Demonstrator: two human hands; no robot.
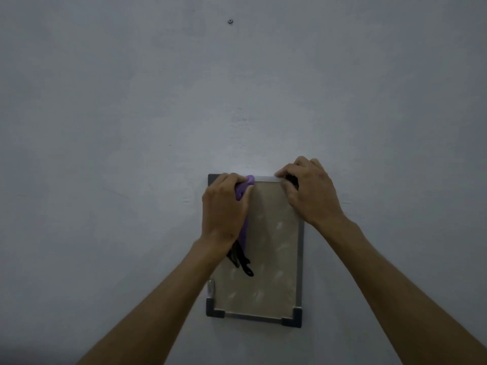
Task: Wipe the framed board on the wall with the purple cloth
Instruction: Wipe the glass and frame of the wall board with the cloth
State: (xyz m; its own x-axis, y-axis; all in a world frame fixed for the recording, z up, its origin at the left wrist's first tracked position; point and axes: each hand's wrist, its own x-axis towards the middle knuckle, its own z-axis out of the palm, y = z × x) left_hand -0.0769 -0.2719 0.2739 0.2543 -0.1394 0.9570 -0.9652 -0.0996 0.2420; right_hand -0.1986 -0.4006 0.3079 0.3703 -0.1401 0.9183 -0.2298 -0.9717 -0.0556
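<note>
A small framed board [266, 262] with a metal frame and dark corner caps hangs upright on the pale wall. Its beige face shows faint white smears. My left hand [224, 206] presses the purple cloth [243, 188] against the board's top left corner; the cloth trails down under the palm, with black strands [242, 262] hanging below the wrist. My right hand [308, 191] grips the board's top right corner, fingers curled over the frame and hiding that corner cap.
The plain grey-white wall [131, 127] fills the view. A small screw or nail head [230, 21] sits high above the board. A short metal clip [210, 287] sticks out at the board's lower left edge.
</note>
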